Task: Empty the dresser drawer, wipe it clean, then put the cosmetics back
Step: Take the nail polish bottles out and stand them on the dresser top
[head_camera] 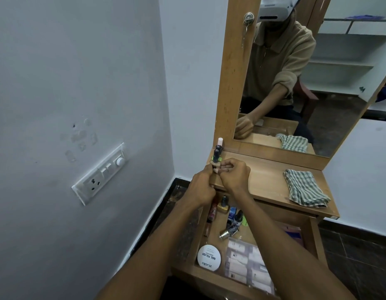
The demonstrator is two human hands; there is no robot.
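The dresser drawer point(188, 271) stands pulled open below the wooden top point(263, 180). In it lie several nail polish bottles point(223, 205), a round white nail polish remover tub point(209, 257) and a clear pouch point(246, 265). At the top's back left corner stand a few bottles, among them a pink-capped one point(220, 141). My left hand point(201, 187) and my right hand point(234, 175) meet at that corner, both with fingers curled around a small bottle point(216, 165) with a dark cap. A folded striped cloth point(304, 188) lies on the top at the right.
A mirror point(307, 79) in a wooden frame rises behind the top. A wall with a switch panel point(101, 174) is close on the left. Dark tiled floor lies on both sides of the dresser.
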